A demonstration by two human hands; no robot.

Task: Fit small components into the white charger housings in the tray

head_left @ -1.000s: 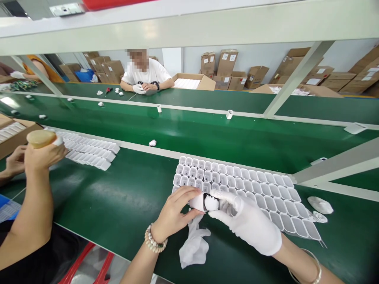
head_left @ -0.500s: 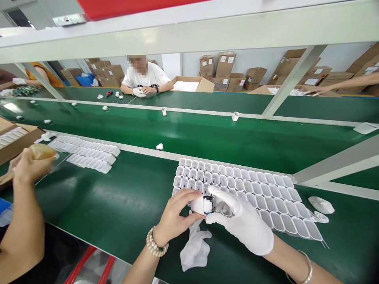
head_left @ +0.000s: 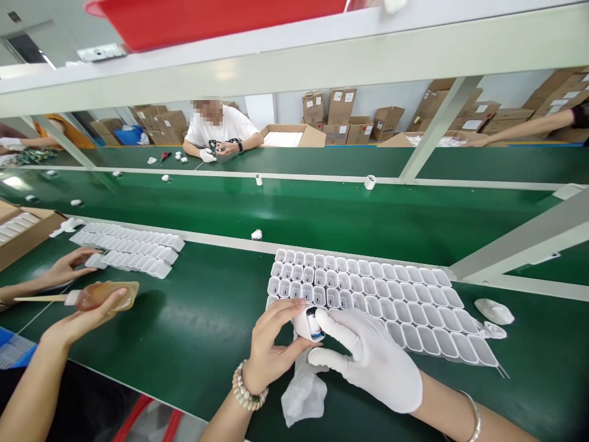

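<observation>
White casing (head_left: 309, 323) between both hands (right (head_left: 372, 362) gloved, left (head_left: 271, 344) bare).

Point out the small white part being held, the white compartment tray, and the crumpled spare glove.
small white part (head_left: 309, 321), head view, its white shell.
white compartment tray (head_left: 414, 301), head view, an empty cell.
crumpled spare glove (head_left: 301, 393), head view, its middle folds.

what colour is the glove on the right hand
White, plain; the right hand wears it in the head view. The left hand is bare.
</observation>
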